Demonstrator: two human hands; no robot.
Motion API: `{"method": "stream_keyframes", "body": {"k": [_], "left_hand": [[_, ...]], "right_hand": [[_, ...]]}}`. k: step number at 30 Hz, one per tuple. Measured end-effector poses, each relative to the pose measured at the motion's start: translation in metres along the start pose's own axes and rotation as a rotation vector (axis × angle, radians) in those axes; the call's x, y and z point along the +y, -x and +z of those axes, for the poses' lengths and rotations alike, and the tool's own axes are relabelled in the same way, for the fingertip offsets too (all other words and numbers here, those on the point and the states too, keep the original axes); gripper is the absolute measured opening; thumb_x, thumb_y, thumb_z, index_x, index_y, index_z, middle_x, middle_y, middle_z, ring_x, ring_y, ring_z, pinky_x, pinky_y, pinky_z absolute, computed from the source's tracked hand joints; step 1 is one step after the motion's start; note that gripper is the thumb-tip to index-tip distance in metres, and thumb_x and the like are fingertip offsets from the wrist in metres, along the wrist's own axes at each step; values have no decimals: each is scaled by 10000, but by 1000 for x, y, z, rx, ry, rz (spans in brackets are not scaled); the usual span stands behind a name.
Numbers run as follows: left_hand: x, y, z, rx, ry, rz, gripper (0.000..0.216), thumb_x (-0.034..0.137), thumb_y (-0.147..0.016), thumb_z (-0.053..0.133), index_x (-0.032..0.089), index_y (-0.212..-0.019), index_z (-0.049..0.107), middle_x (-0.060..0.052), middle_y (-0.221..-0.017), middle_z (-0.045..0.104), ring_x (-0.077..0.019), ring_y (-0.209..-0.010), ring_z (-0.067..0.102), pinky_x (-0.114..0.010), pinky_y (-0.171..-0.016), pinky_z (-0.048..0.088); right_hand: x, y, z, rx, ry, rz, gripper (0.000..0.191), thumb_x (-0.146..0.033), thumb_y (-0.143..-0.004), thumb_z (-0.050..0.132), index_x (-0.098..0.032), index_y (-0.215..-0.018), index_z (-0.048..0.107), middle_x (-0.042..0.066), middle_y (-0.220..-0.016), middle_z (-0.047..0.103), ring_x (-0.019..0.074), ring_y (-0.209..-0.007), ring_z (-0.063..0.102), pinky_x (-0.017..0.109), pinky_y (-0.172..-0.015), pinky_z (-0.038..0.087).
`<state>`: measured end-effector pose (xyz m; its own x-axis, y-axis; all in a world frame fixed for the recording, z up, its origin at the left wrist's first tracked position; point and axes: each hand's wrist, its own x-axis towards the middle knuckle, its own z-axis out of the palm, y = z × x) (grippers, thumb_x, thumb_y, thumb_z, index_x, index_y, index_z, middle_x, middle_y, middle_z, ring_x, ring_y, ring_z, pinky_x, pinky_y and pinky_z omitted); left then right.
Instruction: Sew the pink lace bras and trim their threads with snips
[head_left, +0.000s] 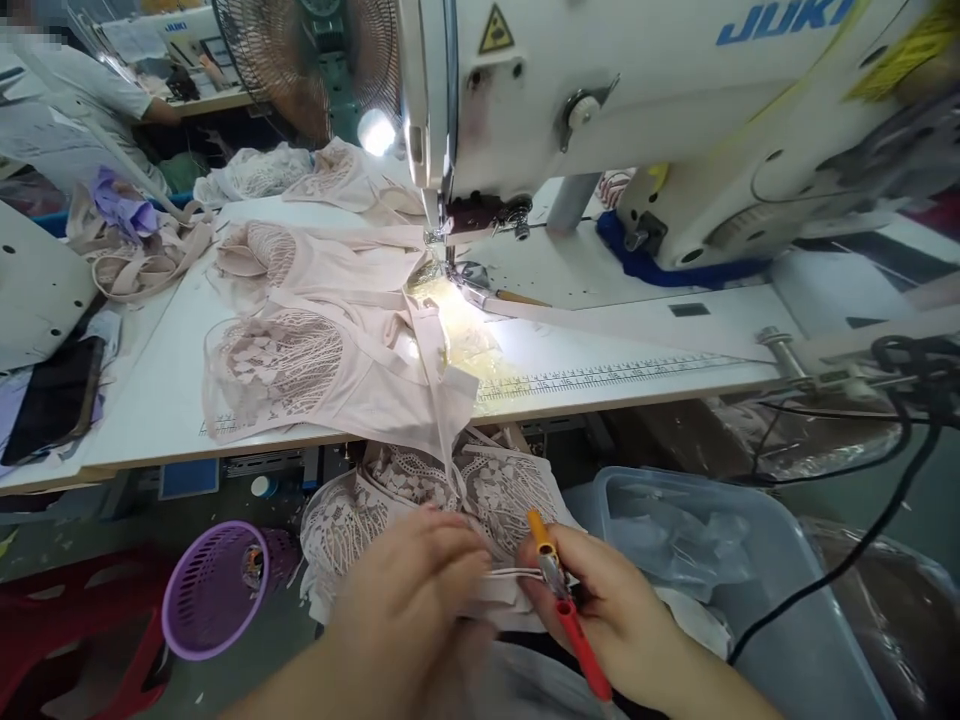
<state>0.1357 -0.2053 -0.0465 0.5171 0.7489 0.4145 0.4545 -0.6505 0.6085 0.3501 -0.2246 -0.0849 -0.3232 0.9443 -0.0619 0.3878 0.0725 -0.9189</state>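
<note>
Our right hand [619, 605] grips a red-orange tool [568, 612]; left hand [409, 575] blurred, can't tell. 1 slip could snag lace bra [514, 490] just ahead.

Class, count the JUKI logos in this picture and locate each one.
2: the near logo on the large sewing machine, upper right; the far logo on the background machine, upper left. Others may be hidden.

the white table [161, 385] bears pale lace garments [292, 360], 1 ruler strip [600, 377] and 1 sewing machine [637, 110].
</note>
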Motion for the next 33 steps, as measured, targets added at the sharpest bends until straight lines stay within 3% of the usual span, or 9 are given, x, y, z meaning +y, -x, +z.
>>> {"method": "stream_keyframes", "body": {"k": [2, 5, 10, 15, 18, 24, 29, 33], "left_hand": [[7, -12, 6, -194, -20, 20, 182, 204, -870, 531, 176, -1015, 637, -111, -912, 702, -234, -830, 649, -362, -822, 510], [6, -25, 13, -387, 75, -188, 207, 167, -871, 456, 165, -755, 627, -62, -698, 628, -174, -606, 578, -261, -560, 458], [-4, -28, 16, -394, 504, -582, 158, 180, -818, 480, 177, -669, 531, 18, -610, 508, -113, -562, 472, -200, -541, 385], [-7, -27, 17, -387, 671, -854, 171, 304, -800, 529, 171, -693, 534, 25, -594, 475, -109, -533, 424, -203, -487, 363], [-8, -26, 19, -331, 689, -901, 205, 352, -779, 582, 163, -698, 567, 13, -592, 512, -117, -536, 453, -211, -494, 389], [-8, -28, 18, -241, 677, -825, 205, 347, -745, 641, 150, -688, 645, -32, -695, 599, -135, -585, 539, -218, -514, 436], [-5, -27, 20, -300, 898, -961, 351, 478, -728, 676, 133, -699, 612, 0, -615, 552, -101, -541, 470, -205, -515, 381], [-2, -25, 23, -362, 966, -963, 392, 515, -727, 677, 133, -706, 589, 32, -577, 493, -72, -509, 375, -194, -495, 311]], "right_hand": [[-4, -2, -1, -23, 19, -2, 145, -188, -797, 493, -235, -683, 418, -17, -649, 452, 167, -586, 416, 285, -524, 349], [-7, -3, -3, -43, 27, 26, 162, -188, -798, 490, -238, -683, 389, -21, -658, 440, 165, -595, 408, 280, -530, 342], [-10, -2, -8, -51, -21, 57, 200, -203, -812, 498, -239, -679, 354, -33, -664, 437, 144, -587, 410, 252, -520, 335], [-11, -2, -8, -33, -58, 118, 273, -263, -827, 498, -243, -637, 303, -48, -618, 377, 129, -547, 358, 241, -487, 309], [-9, -2, -6, -31, -107, 157, 252, -289, -829, 513, -235, -647, 348, -42, -635, 417, 131, -564, 387, 242, -503, 341], [-13, -2, -1, 10, -232, 212, 268, -277, -766, 562, -238, -618, 343, -58, -594, 378, 120, -536, 334, 240, -476, 300], [-23, -1, -10, -138, -460, 322, 196, -391, -792, 542, -221, -737, 461, -26, -631, 494, 158, -574, 498, 275, -545, 431], [-21, -2, -32, -308, -269, 238, 190, -392, -824, 531, -216, -771, 481, -8, -690, 512, 169, -626, 499, 277, -582, 426]]}}
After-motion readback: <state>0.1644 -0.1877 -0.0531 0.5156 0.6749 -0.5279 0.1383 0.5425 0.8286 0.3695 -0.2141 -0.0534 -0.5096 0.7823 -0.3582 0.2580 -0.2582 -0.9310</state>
